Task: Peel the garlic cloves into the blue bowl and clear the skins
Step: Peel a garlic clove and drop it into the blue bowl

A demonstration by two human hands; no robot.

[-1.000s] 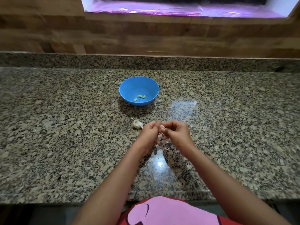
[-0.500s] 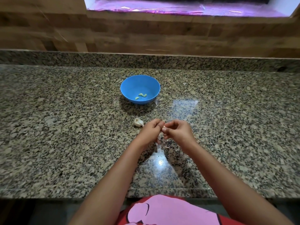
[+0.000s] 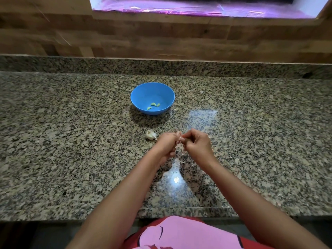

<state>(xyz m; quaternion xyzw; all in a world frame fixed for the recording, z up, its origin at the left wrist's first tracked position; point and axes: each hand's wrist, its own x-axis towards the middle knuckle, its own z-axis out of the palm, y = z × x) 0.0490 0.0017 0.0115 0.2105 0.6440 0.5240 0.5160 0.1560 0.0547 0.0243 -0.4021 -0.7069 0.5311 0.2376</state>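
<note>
My left hand (image 3: pixel 166 145) and right hand (image 3: pixel 196 144) meet over the middle of the tabletop (image 3: pixel 71 141), knuckles up, fingertips touching. The fingers (image 3: pixel 177 135) of both hands are curled in and pinch a small pale clove (image 3: pixel 180 139) between them. Most of it is hidden by my fingertips, so I can only say it looks like a clove with skin on it. Neither hand rests on the stone; both are held just above it.

Just to the left of my left hand lies a piece of unpeeled garlic (image 3: pixel 150 135), white and papery, close to my knuckles but apart from them. Below my hands, near the bright glare on the stone, a thin curl of skin (image 3: pixel 181 161) lies on the tabletop.

The bowl (image 3: pixel 142 95) stands farther back, well apart from my hands and slightly to the left. Three peeled cloves (image 3: pixel 154 105) lie in its bottom, toward the near side, close together.

Behind the tabletop runs a wooden wall (image 3: pixel 161 42). My pink shirt (image 3: pixel 179 234) shows at the bottom edge.
</note>
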